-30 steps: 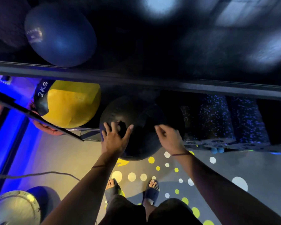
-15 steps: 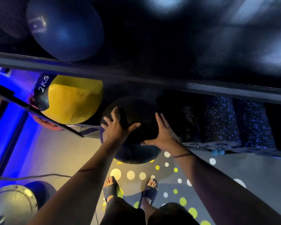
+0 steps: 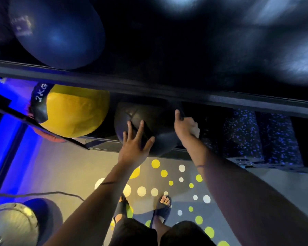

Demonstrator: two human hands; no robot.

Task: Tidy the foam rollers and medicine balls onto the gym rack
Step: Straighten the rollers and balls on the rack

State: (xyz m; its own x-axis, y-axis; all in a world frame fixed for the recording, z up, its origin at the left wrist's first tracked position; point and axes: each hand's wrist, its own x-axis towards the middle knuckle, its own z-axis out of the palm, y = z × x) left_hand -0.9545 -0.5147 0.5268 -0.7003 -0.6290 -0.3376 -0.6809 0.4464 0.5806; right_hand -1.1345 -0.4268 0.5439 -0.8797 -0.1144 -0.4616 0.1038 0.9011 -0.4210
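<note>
A black medicine ball (image 3: 146, 119) sits on the lower shelf of the gym rack (image 3: 149, 91), its front bulging over the shelf edge. My left hand (image 3: 134, 144) lies flat against the ball's front with fingers spread. My right hand (image 3: 185, 127) curls around the ball's right side, thumb pointing up. A yellow 2KG medicine ball (image 3: 73, 110) rests just left of it on the same shelf. Dark speckled foam rollers (image 3: 261, 137) lie at the right of that shelf. A blue ball (image 3: 59, 31) sits on the shelf above.
The upper shelf rail runs close above the black ball. The floor (image 3: 69, 171) is grey with yellow and white dots. A round domed object (image 3: 12, 226) and a cable (image 3: 36, 194) lie at the lower left. My feet (image 3: 164, 203) stand close to the rack.
The black ball has gone up and deeper into the lower shelf. My left hand slid to its front; my right hand moved around its right side.
</note>
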